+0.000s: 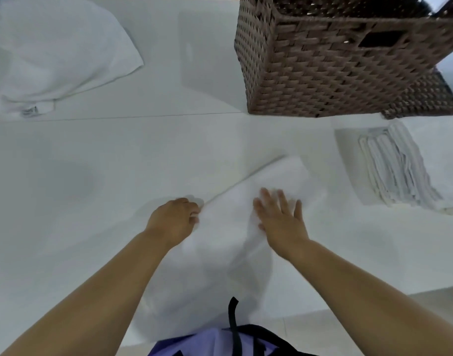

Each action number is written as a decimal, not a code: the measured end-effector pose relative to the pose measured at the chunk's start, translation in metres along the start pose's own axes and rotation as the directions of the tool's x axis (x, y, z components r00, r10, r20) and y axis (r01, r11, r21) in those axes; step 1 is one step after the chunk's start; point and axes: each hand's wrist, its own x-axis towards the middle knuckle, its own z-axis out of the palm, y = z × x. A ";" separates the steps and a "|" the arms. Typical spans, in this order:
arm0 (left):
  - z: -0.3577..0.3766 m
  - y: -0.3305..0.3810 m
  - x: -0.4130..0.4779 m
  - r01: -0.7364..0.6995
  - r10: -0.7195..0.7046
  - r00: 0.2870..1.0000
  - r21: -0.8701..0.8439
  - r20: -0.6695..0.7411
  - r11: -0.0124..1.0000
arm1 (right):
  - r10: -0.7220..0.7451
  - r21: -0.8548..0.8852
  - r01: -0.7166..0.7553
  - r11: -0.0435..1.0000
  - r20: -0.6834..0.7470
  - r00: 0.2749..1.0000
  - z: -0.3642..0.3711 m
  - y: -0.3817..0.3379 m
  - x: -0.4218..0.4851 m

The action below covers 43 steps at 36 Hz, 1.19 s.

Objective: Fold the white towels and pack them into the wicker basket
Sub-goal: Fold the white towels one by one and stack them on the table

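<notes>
While the left hand [174,220] pinches the towel [269,181] edge and the right hand [279,219] presses flat, folding looks midway; next, carry that edge toward two o'clock.

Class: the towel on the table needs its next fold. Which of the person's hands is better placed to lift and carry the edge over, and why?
Probably the left hand: it pinches the towel at its edge, while the right hand lies flat and open on top.

Left hand [172,218] pinched, right hand [280,218] flat.
</notes>
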 end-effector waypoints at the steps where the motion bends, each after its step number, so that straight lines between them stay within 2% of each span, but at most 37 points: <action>1: -0.001 0.001 -0.001 0.014 -0.014 1.000 0.002 0.014 1.000 | 0.028 0.001 -0.028 1.000 -0.015 0.999 -0.005 0.002 0.006; 6: 0.001 0.009 -0.002 0.080 -0.075 0.992 -0.044 0.100 0.996 | 0.125 0.026 -0.123 0.992 -0.095 0.988 -0.022 0.005 0.020; 9: 0.004 0.018 0.000 0.133 -0.125 0.991 -0.187 0.055 0.973 | 0.238 0.232 -0.196 0.953 -0.172 0.956 -0.022 0.001 0.010; 11: 0.005 0.025 0.003 0.162 -0.168 0.986 -0.283 0.002 0.945 | 0.354 0.435 -0.270 0.859 -0.124 0.927 -0.017 -0.001 -0.001; 13: 0.006 0.031 0.007 0.191 -0.209 0.978 -0.353 -0.015 0.916 | 0.430 0.595 -0.341 0.728 -0.009 0.903 -0.008 -0.003 -0.011; 15: 0.007 0.037 0.012 0.202 -0.224 0.975 -0.387 -0.012 0.900 | 0.450 0.678 -0.383 0.628 0.086 0.889 0.002 -0.006 -0.018; 19: 0.006 0.044 0.020 0.198 -0.206 0.979 -0.316 0.008 0.928 | 0.437 0.776 -0.392 0.494 0.168 0.884 0.013 -0.016 -0.021; 23: 0.005 0.043 0.025 0.214 -0.198 0.977 -0.315 0.082 0.925 | 0.451 0.803 -0.420 0.424 0.214 0.866 0.017 -0.024 -0.017; 26: 0.003 0.044 0.024 0.203 -0.178 0.978 -0.312 0.106 0.928 | 0.427 0.801 -0.428 0.419 0.242 0.871 0.020 -0.023 -0.014; 33: 0.011 0.051 0.013 0.161 -0.163 0.986 -0.306 0.020 0.938 | 0.439 0.809 -0.424 0.407 0.233 0.868 0.022 -0.020 -0.019; 39: 0.018 0.052 0.010 0.192 -0.190 0.980 -0.456 0.049 0.869 | 0.469 0.852 -0.400 0.337 0.216 0.856 0.023 -0.016 -0.025; 43: 0.018 0.047 0.010 0.148 -0.154 0.987 -0.628 0.044 0.764 | 0.469 0.895 -0.368 0.253 0.219 0.855 0.024 -0.012 -0.029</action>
